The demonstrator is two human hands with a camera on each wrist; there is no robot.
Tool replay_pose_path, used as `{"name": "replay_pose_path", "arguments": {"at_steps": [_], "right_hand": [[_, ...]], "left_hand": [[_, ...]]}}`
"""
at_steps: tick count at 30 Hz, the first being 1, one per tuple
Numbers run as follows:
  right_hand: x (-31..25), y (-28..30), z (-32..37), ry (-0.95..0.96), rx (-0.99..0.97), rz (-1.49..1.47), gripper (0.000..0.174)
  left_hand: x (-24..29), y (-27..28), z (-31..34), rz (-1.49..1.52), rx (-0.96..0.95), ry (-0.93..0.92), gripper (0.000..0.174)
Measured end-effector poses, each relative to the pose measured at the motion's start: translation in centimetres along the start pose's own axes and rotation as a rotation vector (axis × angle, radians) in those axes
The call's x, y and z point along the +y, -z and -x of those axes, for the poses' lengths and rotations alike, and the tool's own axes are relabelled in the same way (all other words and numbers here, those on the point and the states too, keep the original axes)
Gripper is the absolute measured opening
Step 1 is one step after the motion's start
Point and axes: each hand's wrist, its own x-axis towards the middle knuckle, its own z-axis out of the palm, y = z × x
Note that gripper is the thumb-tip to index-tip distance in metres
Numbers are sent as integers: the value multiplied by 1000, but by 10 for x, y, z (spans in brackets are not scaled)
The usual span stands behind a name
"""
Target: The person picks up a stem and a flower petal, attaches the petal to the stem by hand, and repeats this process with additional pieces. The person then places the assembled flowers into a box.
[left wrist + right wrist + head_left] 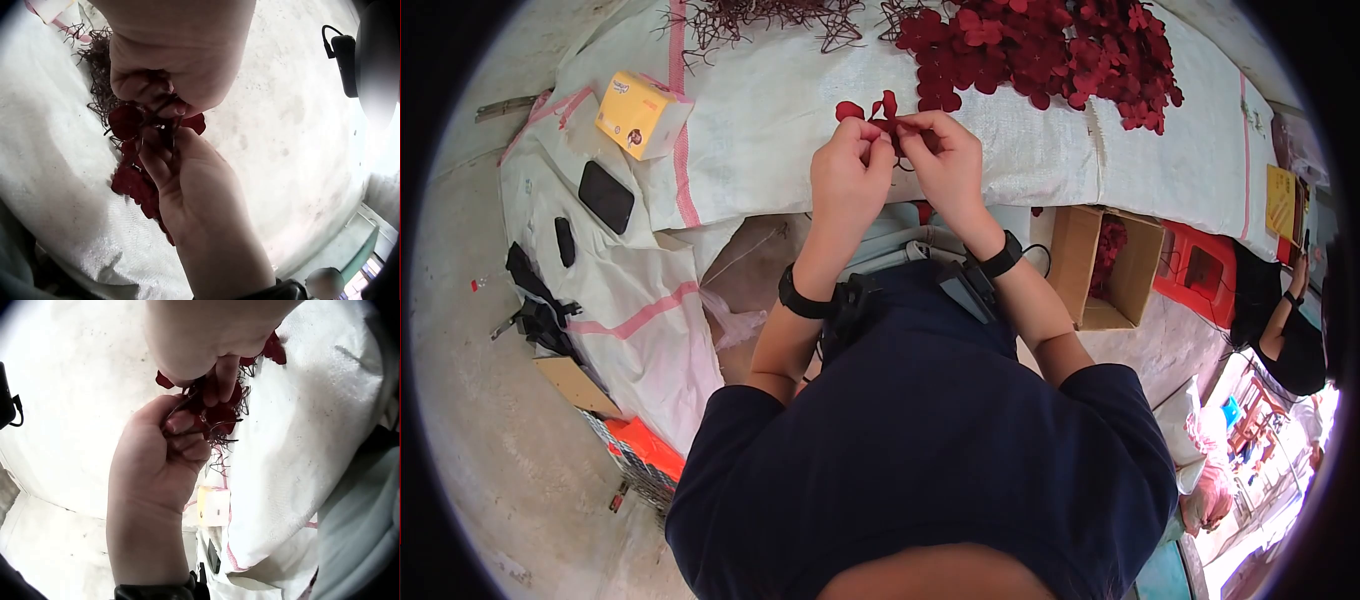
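Both hands meet over the near part of the white woven cover, working on one small artificial flower. My left hand (850, 180) pinches a thin dark branched stem (215, 427) between thumb and fingers. Close beside it, my right hand (948, 170) pinches the flower's dark red petals (889, 104), its fingertips nearly touching the left ones. In the left wrist view a round red petal (125, 122) stands out beside the fingers. The point where stem and petals meet is partly hidden by the fingers.
Beyond the hands lie a heap of red petals (1040, 55) and a tangle of dark stems (780, 12) on the white cover (750, 120). To the left are a yellow tissue pack (635, 115) and a phone (606, 197). A cardboard box (1075, 265) and red stool (1215, 265) stand right.
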Motion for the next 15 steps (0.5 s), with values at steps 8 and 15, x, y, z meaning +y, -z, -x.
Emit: {"name": "replay_pose_path", "arguments": {"at_steps": [8, 15], "right_hand": [[-2, 2, -1, -32, -41, -42, 9], [5, 2, -2, -100, -91, -186, 6]], "left_hand": [[-3, 0, -1, -8, -9, -5, 7], [-11, -5, -2, 20, 24, -89, 6]]}}
